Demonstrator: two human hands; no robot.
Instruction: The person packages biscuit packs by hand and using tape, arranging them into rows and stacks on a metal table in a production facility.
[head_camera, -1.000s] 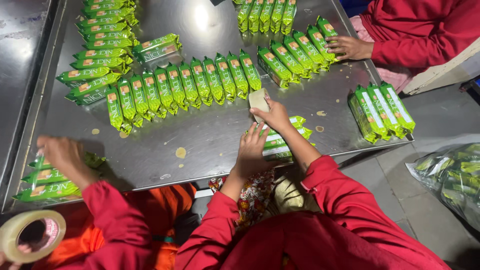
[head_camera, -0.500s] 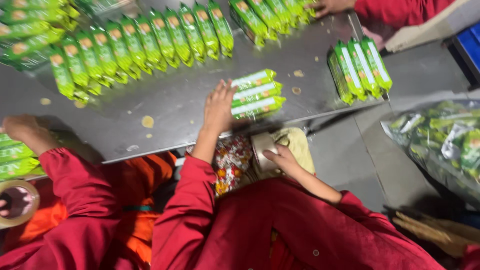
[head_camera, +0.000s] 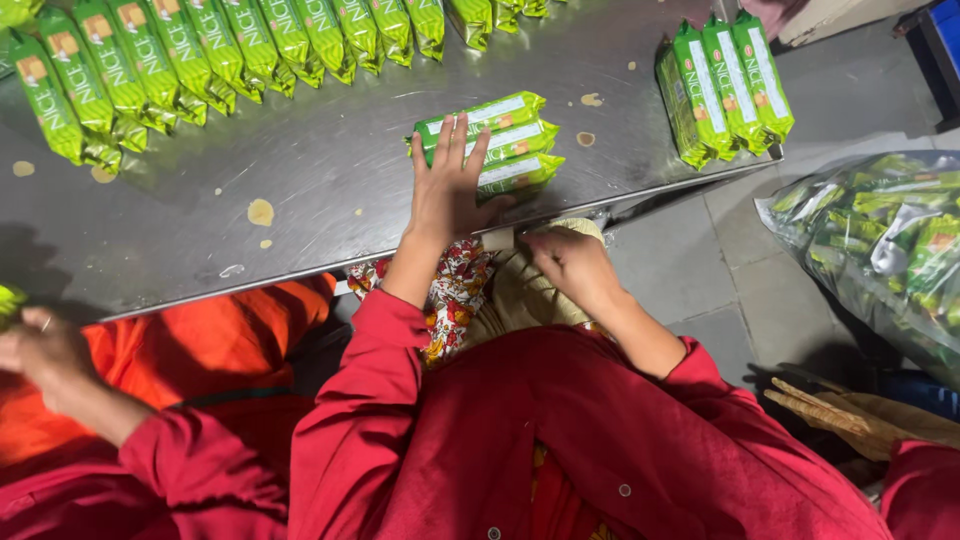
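Three green biscuit packets (head_camera: 500, 140) lie stacked side by side near the front edge of the steel table (head_camera: 300, 200). My left hand (head_camera: 445, 195) rests flat on them, fingers spread. Just below the table edge, my right hand (head_camera: 570, 265) pinches a small pale strip (head_camera: 497, 238) that looks like tape, held beside the packets. Both arms are in red sleeves. A patterned cloth and a beige item lie in my lap, partly hidden by my arms.
A long row of green packets (head_camera: 180, 60) lies along the table's far side. A bundle of three (head_camera: 725, 85) stands at the right corner. A clear bag of packets (head_camera: 880, 250) sits on the floor at right. A co-worker's hand (head_camera: 40, 350) is at left.
My right hand rose from the tape roll in my lap to the table edge with a pale strip. My left hand stayed pressed on the three packets.
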